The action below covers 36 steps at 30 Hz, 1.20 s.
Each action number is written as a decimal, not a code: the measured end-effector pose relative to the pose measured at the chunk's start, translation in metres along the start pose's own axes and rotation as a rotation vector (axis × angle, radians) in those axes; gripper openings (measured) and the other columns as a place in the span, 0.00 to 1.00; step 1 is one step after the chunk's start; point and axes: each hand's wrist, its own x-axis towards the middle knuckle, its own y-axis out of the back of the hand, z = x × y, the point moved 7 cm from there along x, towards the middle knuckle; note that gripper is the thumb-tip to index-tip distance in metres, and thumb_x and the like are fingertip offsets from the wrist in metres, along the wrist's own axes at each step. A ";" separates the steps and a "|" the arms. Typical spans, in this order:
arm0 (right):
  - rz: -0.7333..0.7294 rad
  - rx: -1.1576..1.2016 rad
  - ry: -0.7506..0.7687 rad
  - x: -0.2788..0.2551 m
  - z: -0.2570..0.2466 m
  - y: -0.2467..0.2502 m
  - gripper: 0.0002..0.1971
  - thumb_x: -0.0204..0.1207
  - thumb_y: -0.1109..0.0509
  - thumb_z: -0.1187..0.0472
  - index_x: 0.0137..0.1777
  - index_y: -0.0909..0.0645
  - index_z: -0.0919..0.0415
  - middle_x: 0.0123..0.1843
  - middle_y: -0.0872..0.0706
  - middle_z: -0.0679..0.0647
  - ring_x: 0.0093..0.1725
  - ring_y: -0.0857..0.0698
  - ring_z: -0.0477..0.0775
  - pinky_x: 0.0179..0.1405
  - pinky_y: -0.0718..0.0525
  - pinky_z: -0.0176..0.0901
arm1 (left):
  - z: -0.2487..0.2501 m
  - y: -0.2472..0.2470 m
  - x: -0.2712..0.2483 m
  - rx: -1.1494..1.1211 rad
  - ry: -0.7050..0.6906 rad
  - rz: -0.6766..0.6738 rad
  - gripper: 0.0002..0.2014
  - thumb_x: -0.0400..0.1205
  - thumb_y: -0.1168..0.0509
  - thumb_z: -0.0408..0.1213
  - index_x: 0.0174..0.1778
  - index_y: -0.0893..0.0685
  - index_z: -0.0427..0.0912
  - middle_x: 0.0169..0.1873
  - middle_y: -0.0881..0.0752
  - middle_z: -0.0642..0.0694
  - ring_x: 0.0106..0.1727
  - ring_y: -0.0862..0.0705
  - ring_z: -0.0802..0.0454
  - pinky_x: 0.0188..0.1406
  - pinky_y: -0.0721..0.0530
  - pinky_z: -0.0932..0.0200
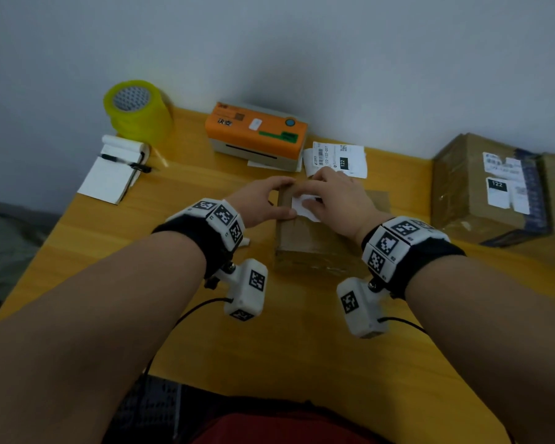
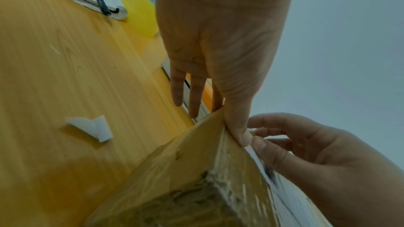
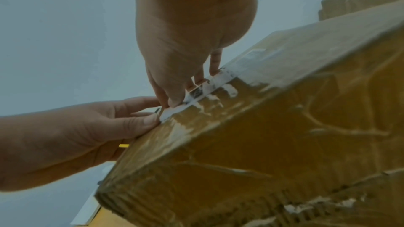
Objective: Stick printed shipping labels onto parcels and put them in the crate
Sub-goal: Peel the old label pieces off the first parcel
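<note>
Sticking on crooked or creased is the risk if the label point(image 1: 305, 206) shifts while half pressed onto the parcel point(image 1: 314, 241) on the table point(image 1: 161, 251) (printer point(image 1: 257, 133) behind); it lies under the right hand point(image 1: 337, 200) fingertips, its left edge pinched by the left hand point(image 1: 263, 200)

Three views: one head-worn, two wrist-worn.
The table point(image 1: 205, 341) is seen from above, looking forward and down; the parcel point(image 2: 196, 179) is viewed close-up along each palm, from left and right, and is shared by all three.
</note>
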 end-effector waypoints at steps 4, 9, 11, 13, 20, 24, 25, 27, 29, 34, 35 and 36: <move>-0.032 -0.020 -0.006 0.006 -0.003 0.001 0.13 0.82 0.39 0.50 0.64 0.22 0.41 0.58 0.25 0.54 0.61 0.26 0.58 0.61 0.27 0.54 | 0.001 0.000 -0.002 0.001 0.004 -0.001 0.34 0.76 0.28 0.44 0.78 0.33 0.51 0.71 0.25 0.49 0.58 0.19 0.51 0.58 0.19 0.55; -0.018 -0.032 -0.010 0.008 -0.004 -0.002 0.08 0.82 0.38 0.52 0.57 0.20 0.44 0.57 0.26 0.53 0.59 0.26 0.57 0.58 0.26 0.52 | 0.000 0.000 -0.002 0.014 0.005 0.012 0.34 0.76 0.28 0.44 0.78 0.34 0.52 0.72 0.25 0.49 0.59 0.20 0.52 0.58 0.20 0.57; 0.004 -0.051 0.002 0.007 -0.004 -0.005 0.06 0.81 0.37 0.54 0.55 0.21 0.48 0.57 0.26 0.54 0.58 0.25 0.58 0.55 0.27 0.51 | -0.001 0.000 -0.001 0.006 0.004 0.010 0.34 0.76 0.28 0.44 0.78 0.34 0.52 0.71 0.25 0.49 0.59 0.20 0.52 0.58 0.20 0.58; 0.018 0.000 -0.007 0.004 0.000 -0.006 0.10 0.81 0.37 0.56 0.61 0.23 0.49 0.60 0.25 0.55 0.59 0.24 0.59 0.57 0.26 0.51 | -0.002 -0.001 0.000 -0.020 0.000 0.009 0.34 0.76 0.28 0.43 0.78 0.33 0.52 0.71 0.25 0.49 0.57 0.20 0.53 0.57 0.19 0.58; -0.023 0.069 0.005 0.000 0.003 -0.004 0.17 0.82 0.38 0.57 0.69 0.23 0.43 0.62 0.25 0.56 0.62 0.26 0.58 0.64 0.27 0.54 | -0.005 0.000 0.000 -0.052 0.018 0.004 0.34 0.75 0.28 0.44 0.77 0.33 0.54 0.72 0.26 0.50 0.58 0.19 0.52 0.60 0.18 0.54; -0.033 0.057 0.016 0.001 -0.003 0.001 0.14 0.82 0.38 0.55 0.66 0.21 0.43 0.60 0.25 0.55 0.60 0.25 0.57 0.62 0.25 0.52 | -0.007 0.001 -0.001 -0.050 0.028 0.009 0.34 0.76 0.28 0.45 0.78 0.33 0.54 0.71 0.26 0.51 0.57 0.21 0.55 0.56 0.21 0.60; -0.041 0.045 0.014 0.002 -0.005 0.001 0.14 0.82 0.38 0.54 0.66 0.21 0.43 0.60 0.25 0.55 0.60 0.25 0.58 0.61 0.25 0.52 | -0.007 0.002 -0.001 -0.049 0.029 0.013 0.34 0.76 0.28 0.45 0.78 0.33 0.55 0.71 0.26 0.52 0.57 0.22 0.55 0.55 0.22 0.60; -0.062 0.018 0.007 0.002 -0.007 0.003 0.15 0.82 0.39 0.53 0.67 0.21 0.43 0.61 0.25 0.56 0.62 0.26 0.58 0.61 0.25 0.52 | -0.007 0.002 -0.002 -0.064 0.034 0.014 0.34 0.76 0.28 0.44 0.77 0.33 0.55 0.71 0.26 0.51 0.57 0.20 0.54 0.55 0.21 0.60; -0.070 0.004 0.007 0.004 -0.009 0.006 0.14 0.82 0.38 0.53 0.66 0.21 0.44 0.61 0.25 0.56 0.63 0.26 0.58 0.61 0.25 0.51 | -0.005 0.001 -0.002 -0.073 0.033 0.008 0.34 0.76 0.28 0.44 0.77 0.33 0.55 0.71 0.26 0.51 0.56 0.18 0.52 0.54 0.20 0.59; -0.060 0.027 0.016 0.011 -0.013 0.003 0.10 0.82 0.37 0.53 0.59 0.19 0.49 0.59 0.25 0.54 0.58 0.23 0.55 0.51 0.25 0.42 | -0.005 0.000 -0.002 -0.079 0.028 0.007 0.34 0.76 0.28 0.43 0.78 0.33 0.53 0.71 0.25 0.51 0.53 0.18 0.54 0.49 0.22 0.63; -0.056 0.031 0.018 0.011 -0.012 0.002 0.09 0.82 0.36 0.54 0.58 0.19 0.49 0.59 0.25 0.53 0.58 0.23 0.54 0.49 0.26 0.41 | -0.006 0.000 -0.002 -0.078 0.027 0.007 0.34 0.76 0.28 0.43 0.78 0.33 0.53 0.71 0.25 0.51 0.54 0.19 0.55 0.50 0.22 0.63; -0.049 0.044 0.022 0.010 -0.010 0.001 0.09 0.82 0.36 0.55 0.58 0.20 0.49 0.59 0.25 0.53 0.57 0.23 0.54 0.48 0.28 0.40 | -0.006 0.000 -0.001 -0.077 0.023 0.009 0.34 0.76 0.28 0.43 0.78 0.33 0.53 0.71 0.25 0.51 0.55 0.20 0.55 0.51 0.22 0.63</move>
